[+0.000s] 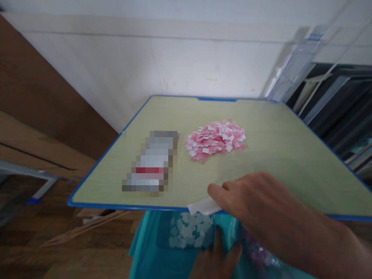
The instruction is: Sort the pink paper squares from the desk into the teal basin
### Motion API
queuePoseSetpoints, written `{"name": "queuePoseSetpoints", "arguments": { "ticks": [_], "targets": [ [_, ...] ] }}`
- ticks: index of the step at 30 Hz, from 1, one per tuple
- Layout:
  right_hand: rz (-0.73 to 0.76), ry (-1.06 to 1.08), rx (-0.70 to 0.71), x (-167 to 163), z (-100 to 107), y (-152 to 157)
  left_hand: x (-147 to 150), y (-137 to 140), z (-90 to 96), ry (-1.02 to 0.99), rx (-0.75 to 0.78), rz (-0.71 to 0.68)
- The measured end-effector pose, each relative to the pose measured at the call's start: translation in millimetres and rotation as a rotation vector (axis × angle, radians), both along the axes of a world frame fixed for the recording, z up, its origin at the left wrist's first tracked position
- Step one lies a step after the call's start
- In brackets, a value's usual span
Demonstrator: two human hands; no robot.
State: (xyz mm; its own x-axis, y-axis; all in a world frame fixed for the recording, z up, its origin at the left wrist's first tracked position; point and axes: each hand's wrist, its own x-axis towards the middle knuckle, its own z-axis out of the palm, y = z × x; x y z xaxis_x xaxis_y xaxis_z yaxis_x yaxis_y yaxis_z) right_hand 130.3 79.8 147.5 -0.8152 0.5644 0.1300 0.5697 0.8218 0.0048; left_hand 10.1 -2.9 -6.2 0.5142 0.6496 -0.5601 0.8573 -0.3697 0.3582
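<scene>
The right hand (250,197) is reaching over the near edge of the table (290,155) and is pinching a small white packet (203,206) between thumb and fingers, with the fingers curled narrow around it. The packet is hanging just over the blue rim, directly above the teal bag (151,252) that is waiting below the table. It seems the packet is being held at the edge because the bag's mouth is lying right under that place.

The left hand (216,257) is staying low, under the table edge, and is touching the bag near its opening; its fingers are looking spread, but the picture is blurred there and I cannot tell if it is really gripping the bag or only pressing on it. Inside the bag, a group of small white packets (188,230) is already lying.

Farther on the table, a pile of pink and white packets (215,140) is sitting near the middle, well apart from the right hand. To the left of the pile a blurred-out box (152,162) is lying flat. Nothing is standing between the hand and the pile.

On the far right, clear plastic sheets (293,73) are leaning against the wall, and on the left a brown board (35,97) is standing beside the table.
</scene>
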Motion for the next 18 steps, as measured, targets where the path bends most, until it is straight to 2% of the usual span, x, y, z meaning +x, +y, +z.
{"name": "queuePoseSetpoints", "arguments": {
  "ticks": [6, 9, 13, 18],
  "targets": [
    [-0.007, 0.016, -0.084, -7.6, -0.6, -3.4, -3.2, -5.7, -4.7, -0.082, 0.044, 0.015],
    [-0.006, 0.009, -0.103, -1.4, -5.6, -3.5, -4.3, -7.4, -6.6, -0.087, 0.058, 0.062],
    [0.002, 0.012, -0.130, 13.2, -6.7, 1.3, -7.3, -8.7, -9.7, -0.154, 0.031, 0.040],
    [-0.103, 0.060, -0.034, 28.0, -1.1, 28.8, -11.5, -10.0, -18.4, -0.176, 0.036, 0.107]
  ]
}}
